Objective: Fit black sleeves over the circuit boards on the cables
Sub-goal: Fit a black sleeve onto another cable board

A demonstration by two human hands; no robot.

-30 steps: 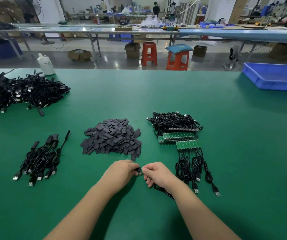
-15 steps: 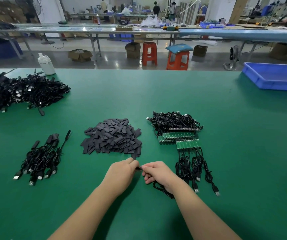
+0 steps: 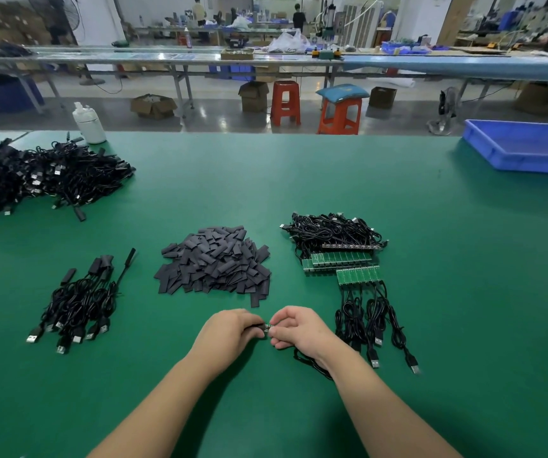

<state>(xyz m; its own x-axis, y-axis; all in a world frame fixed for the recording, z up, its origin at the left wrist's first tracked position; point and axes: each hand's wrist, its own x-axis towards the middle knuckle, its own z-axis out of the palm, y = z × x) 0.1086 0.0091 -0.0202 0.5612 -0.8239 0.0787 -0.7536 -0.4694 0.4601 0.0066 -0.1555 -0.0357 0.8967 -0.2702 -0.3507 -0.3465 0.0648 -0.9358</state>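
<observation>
Pinching together at the near middle of the green bench (image 3: pixel 299 180), the left hand (image 3: pixel 229 332) curls its fingers round a black sleeve (image 3: pixel 256 326) while the right hand (image 3: pixel 300 330) grips the circuit board (image 3: pixel 268 328) end of a cable (image 3: pixel 312 366), whose black cord loops back under the right wrist. Compared with a second ago, a sliver of the board's end now shows in the gap between the fingertips, where half a second back only a thin dark line joined the two hands; how far the sleeve sits over the board I cannot tell, as the fingers hide most of it. My reading is that this piece is mid-fit, the sleeve being worked along the board, not yet finished.

Just right of the hands lie the waiting cables (image 3: pixel 370 322) with bare green boards (image 3: pixel 358 275) in a row, and beyond them a second bundle (image 3: pixel 332 231) with more boards, so plenty of work is left. Ahead of the hands sits the heap of loose sleeves (image 3: pixel 215 261). To the left, a small bunch of cables with sleeves fitted (image 3: pixel 79 300) looks like the done pile. Farther off on the left is a large tangle of black cables (image 3: pixel 41 176) and a white bottle (image 3: pixel 88 122), and at the far right a blue tray (image 3: pixel 523 147)
</observation>
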